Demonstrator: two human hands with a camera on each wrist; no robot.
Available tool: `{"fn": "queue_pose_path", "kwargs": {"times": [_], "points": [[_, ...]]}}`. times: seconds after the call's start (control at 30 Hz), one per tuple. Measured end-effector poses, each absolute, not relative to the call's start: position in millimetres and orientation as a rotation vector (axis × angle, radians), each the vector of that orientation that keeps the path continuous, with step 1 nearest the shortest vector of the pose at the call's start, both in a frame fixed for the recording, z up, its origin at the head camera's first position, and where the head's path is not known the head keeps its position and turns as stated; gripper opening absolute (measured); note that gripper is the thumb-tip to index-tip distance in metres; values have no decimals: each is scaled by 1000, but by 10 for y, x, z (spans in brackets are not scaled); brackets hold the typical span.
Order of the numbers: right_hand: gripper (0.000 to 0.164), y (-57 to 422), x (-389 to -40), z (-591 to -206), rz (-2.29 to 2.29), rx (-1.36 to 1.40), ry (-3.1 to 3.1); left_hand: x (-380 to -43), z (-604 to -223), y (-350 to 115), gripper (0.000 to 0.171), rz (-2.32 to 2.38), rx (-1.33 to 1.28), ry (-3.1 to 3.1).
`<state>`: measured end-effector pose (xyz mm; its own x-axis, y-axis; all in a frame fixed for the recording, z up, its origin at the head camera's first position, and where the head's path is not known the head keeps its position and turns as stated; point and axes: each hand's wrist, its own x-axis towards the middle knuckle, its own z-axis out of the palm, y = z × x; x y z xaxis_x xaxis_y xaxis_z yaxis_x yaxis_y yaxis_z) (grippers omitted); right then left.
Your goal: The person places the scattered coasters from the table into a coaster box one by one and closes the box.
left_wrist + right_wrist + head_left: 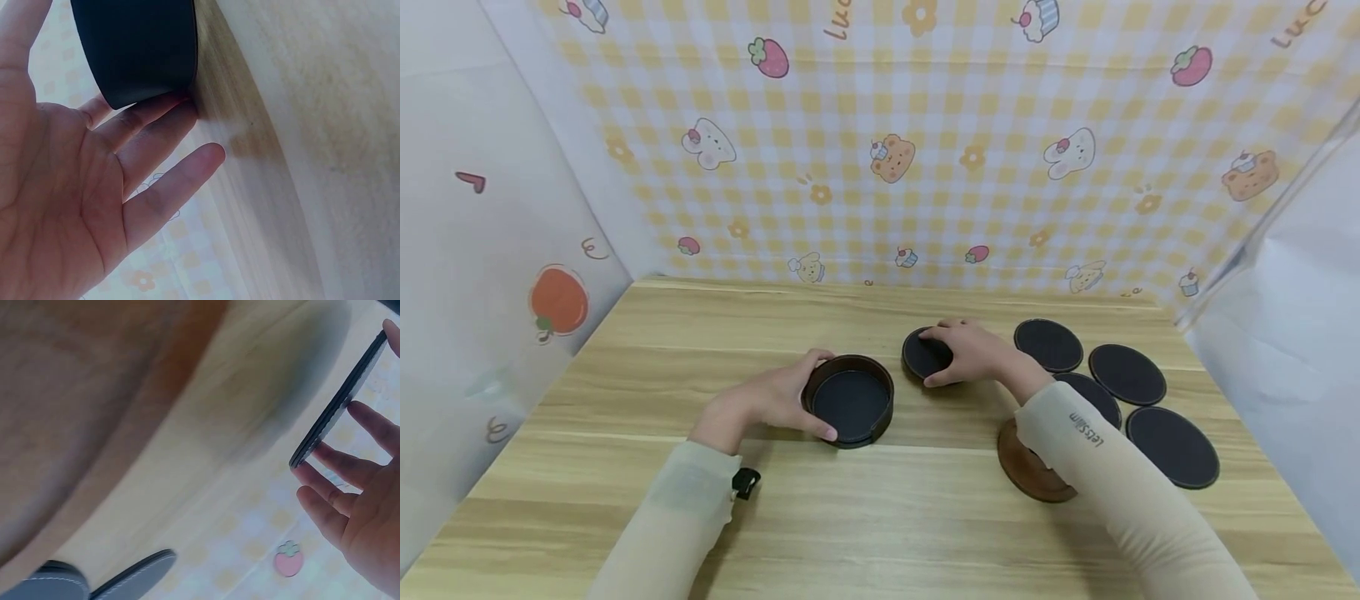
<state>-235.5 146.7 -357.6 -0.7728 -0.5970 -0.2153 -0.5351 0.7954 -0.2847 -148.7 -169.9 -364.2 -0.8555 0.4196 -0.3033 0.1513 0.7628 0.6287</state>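
In the head view, my left hand (778, 396) holds a round dark coaster holder (883, 412) from its left side, thumb at the front and fingers round the back. Its floor is black and its inner wall brown. The left wrist view shows the holder's dark outer wall (140, 50) against the fingers of the left hand (69, 187). To the right of the holder, my right hand (973, 354) grips a round black coaster (922, 354) by its edge. The right wrist view shows this coaster (337, 400) edge-on and tilted, with a layered edge, between the fingertips.
Several black round coasters (1048, 345) lie flat on the wooden table (880, 533) at the right. A brown round piece (1030, 471) is partly hidden under the right sleeve (1097, 458). A yellow checked cloth (820, 150) hangs behind the table's back edge.
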Motion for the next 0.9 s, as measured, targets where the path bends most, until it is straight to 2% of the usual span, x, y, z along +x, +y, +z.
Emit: {"fn": "queue_pose_path", "kwargs": {"times": [0.9], "points": [[77,905,-1968,-3334,-307,-1120,2638,-1510,-3657,-1717,109,893,465,2495]]}}
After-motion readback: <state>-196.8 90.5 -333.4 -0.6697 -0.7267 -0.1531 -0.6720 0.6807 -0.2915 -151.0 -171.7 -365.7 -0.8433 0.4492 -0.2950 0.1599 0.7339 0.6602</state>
